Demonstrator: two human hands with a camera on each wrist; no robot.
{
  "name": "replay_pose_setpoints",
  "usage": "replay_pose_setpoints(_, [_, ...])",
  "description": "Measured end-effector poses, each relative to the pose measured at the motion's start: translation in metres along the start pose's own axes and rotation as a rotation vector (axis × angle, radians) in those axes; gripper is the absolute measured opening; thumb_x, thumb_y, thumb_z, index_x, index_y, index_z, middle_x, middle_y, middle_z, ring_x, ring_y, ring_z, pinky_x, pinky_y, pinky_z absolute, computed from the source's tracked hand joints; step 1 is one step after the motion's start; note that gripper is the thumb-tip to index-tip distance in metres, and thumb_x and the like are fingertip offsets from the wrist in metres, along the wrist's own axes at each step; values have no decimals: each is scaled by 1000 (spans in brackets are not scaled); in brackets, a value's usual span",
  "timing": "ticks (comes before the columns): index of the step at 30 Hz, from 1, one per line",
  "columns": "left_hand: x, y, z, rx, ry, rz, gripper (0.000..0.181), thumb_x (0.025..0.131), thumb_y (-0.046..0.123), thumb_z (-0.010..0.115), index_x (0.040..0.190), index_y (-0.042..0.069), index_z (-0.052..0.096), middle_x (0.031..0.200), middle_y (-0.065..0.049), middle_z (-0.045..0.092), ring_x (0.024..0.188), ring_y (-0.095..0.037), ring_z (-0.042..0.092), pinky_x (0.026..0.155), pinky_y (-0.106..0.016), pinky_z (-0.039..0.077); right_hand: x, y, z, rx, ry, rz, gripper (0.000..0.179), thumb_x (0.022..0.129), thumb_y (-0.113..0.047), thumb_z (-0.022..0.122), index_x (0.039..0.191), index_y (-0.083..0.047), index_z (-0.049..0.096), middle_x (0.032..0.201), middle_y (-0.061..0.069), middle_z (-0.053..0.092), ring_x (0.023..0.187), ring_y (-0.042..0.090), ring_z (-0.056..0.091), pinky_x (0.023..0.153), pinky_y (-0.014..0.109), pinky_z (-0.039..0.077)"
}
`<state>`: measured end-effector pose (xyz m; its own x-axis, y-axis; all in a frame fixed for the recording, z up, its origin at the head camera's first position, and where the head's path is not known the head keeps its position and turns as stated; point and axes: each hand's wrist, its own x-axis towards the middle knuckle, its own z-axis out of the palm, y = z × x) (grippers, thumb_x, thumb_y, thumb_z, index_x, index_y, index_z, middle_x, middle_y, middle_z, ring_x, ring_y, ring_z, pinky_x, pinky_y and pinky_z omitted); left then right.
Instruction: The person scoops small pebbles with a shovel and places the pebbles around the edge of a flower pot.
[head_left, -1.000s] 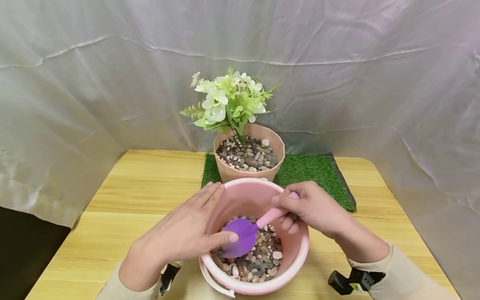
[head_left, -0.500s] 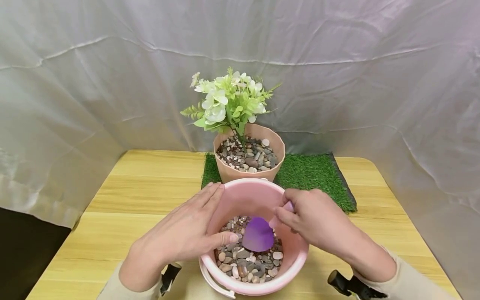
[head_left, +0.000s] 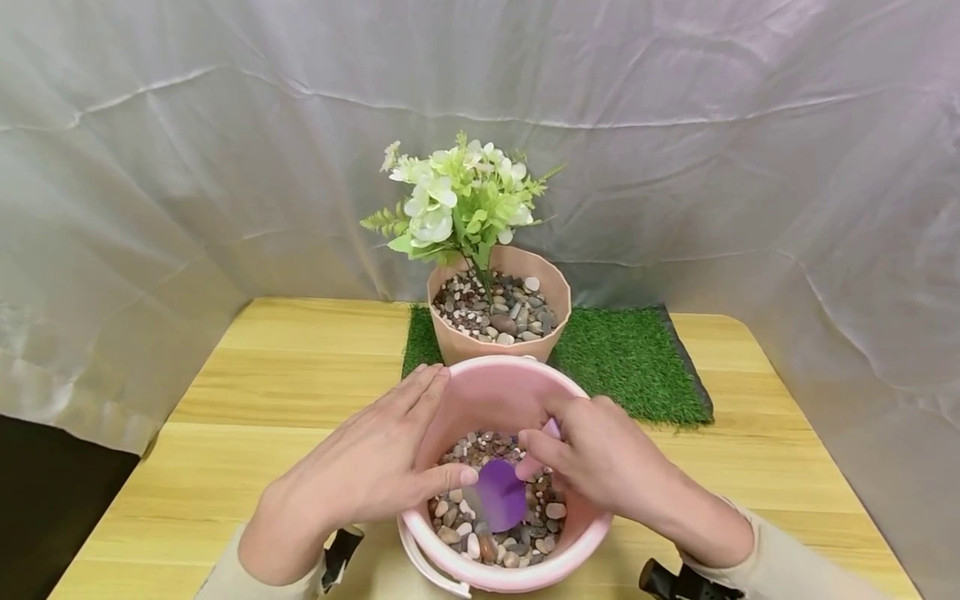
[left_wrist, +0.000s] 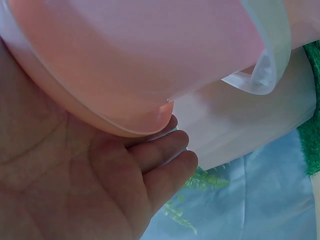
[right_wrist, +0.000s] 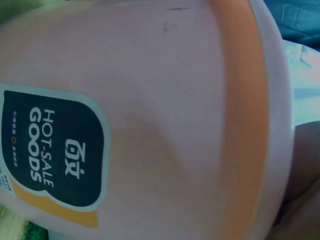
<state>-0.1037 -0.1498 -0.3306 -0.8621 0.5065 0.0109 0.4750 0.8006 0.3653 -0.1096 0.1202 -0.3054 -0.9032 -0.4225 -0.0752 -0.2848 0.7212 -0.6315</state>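
Note:
A pink bucket (head_left: 498, 393) stands near me with several pebbles (head_left: 512, 550) over its bottom. My left hand (head_left: 352, 475) rests on the bucket's left rim, fingers straight and thumb pointing over the opening. The left wrist view shows its palm (left_wrist: 95, 175) against the rim from below. Inside the bucket's right side, my right hand (head_left: 600, 454) grips a toy shovel by its pink handle (head_left: 529, 467). The purple blade (head_left: 501, 497) is down among the pebbles. In the right wrist view, the bucket's outer wall (right_wrist: 165, 125) hides most of that hand.
Behind the bucket, a peach flowerpot (head_left: 453, 337) of pebbles holds white flowers with green leaves (head_left: 472, 200). It stands on a green turf mat (head_left: 630, 358). The bucket's white handle (head_left: 431, 567) hangs at its front left. Grey cloth (head_left: 675, 167) hangs behind the wooden table (head_left: 300, 375).
The right hand has gone lower into the bucket. The shovel's blade swung right, then came back left and toward me among the pebbles. The left hand has stayed in place.

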Motion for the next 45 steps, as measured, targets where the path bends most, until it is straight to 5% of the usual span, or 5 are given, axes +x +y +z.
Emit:
replay_pose_setpoints(27, [1, 1, -1, -15, -2, -11, 114, 93, 79, 56, 168, 3, 18, 175, -19, 19, 162, -32, 22, 130, -50, 27, 18, 16, -20, 453, -112, 92, 27, 103, -21, 68, 107, 5, 70, 73, 13, 74, 59, 21, 73, 59, 43, 65])
replay_pose_setpoints(34, [0, 1, -1, -24, -13, -29, 116, 91, 81, 57, 169, 5, 17, 176, -17, 16, 162, -32, 20, 130, -50, 26, 18, 24, -28, 510, -82, 114, 29, 103, -20, 68, 104, 8, 68, 75, 15, 76, 58, 18, 72, 59, 45, 65])
replay_pose_setpoints(45, [-1, 0, 0, -26, 42, 30, 124, 83, 85, 64, 170, 9, 19, 175, -16, 22, 160, -31, 28, 128, -49, 31, 15, 33, -32, 654, 6, 148, 26, 105, -13, 62, 99, 12, 64, 75, 16, 72, 60, 14, 70, 60, 37, 66])
